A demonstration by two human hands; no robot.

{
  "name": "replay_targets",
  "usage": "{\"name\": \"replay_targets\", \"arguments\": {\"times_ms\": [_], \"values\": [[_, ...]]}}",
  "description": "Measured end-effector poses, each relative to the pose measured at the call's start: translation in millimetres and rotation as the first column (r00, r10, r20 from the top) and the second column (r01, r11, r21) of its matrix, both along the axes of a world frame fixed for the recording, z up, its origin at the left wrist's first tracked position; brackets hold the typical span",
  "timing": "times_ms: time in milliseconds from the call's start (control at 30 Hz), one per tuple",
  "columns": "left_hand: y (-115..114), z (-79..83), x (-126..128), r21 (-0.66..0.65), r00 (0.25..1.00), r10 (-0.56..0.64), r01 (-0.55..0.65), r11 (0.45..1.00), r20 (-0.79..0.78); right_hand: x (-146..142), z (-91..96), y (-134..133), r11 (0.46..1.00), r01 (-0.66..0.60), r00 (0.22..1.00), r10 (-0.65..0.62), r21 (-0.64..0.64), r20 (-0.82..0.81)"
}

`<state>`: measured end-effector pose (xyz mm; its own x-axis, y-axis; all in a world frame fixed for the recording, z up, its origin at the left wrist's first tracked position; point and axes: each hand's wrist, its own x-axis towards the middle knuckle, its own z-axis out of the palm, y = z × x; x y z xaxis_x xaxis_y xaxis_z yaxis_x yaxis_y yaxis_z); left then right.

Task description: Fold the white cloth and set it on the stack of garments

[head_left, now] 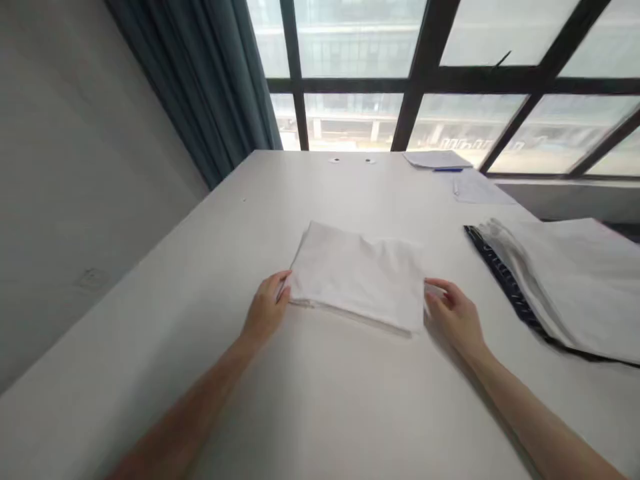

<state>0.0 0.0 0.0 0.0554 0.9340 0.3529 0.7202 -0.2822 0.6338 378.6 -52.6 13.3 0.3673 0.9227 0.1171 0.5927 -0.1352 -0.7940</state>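
A wide window (450,80) with dark frames and a grey-blue curtain (210,87) back the scene; below them a broad white bench (325,413) fills our view. Our landmark is the folded white cloth (357,275), lying flat at the middle of the bench. Right of the cloth, well apart from it, sits a stack of pale sheets (575,280) on a dark ridged edge (500,270). Beyond the cloth, near the window, lie loose papers (440,160) with a blue pen (447,170) just beside them, and two small round objects (353,161) too small for us to identify.

Our left hand (265,310) rests at the cloth's near left corner, fingers loosely curled and touching the edge; we cannot tell whether it pinches the layers or merely steadies them. Our right hand (455,313) sits at the near right corner, fingers relaxed and open against the cloth's side, gripping nothing that we can see.

The risk, as we judge it, lies in the layered near edge: an uneven pull from one hand could slide the upper layers off the lower ones and spoil the fold, and a sweep to the right could nudge the stack of sheets.
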Motion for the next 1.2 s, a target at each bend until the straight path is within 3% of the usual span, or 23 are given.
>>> {"name": "replay_targets", "arguments": {"times_ms": [300,600,767,967,1067,1200], "values": [[-3.0,2.8,0.1,-0.018,0.999,-0.030,0.031,0.999,0.027,6.3,-11.7,7.2,0.985,-0.145,0.981,0.156,0.097,-0.116],[-4.0,5.6,-0.4,-0.068,0.999,-0.035,0.035,0.997,0.003,7.1,-9.8,7.2,0.989,-0.125,0.974,0.138,0.079,-0.179],[-3.9,5.2,-3.3,0.051,0.985,-0.075,0.084,0.995,-0.154,10.8,-12.4,9.3,0.984,-0.170,0.980,0.175,0.062,-0.091],[-13.2,10.6,-0.9,0.247,0.921,-0.224,0.309,0.919,-0.318,13.0,-9.5,7.2,0.986,-0.159,0.977,0.164,0.047,-0.138],[-14.4,9.3,-0.4,0.226,0.940,-0.196,0.262,0.938,-0.278,12.8,-9.2,7.8,0.992,-0.117,0.983,0.123,0.054,-0.134],[-12.3,5.9,-2.0,0.057,0.981,-0.125,0.135,0.989,-0.150,11.2,-8.9,12.3,0.997,-0.056,0.984,0.063,0.048,-0.167]]}}
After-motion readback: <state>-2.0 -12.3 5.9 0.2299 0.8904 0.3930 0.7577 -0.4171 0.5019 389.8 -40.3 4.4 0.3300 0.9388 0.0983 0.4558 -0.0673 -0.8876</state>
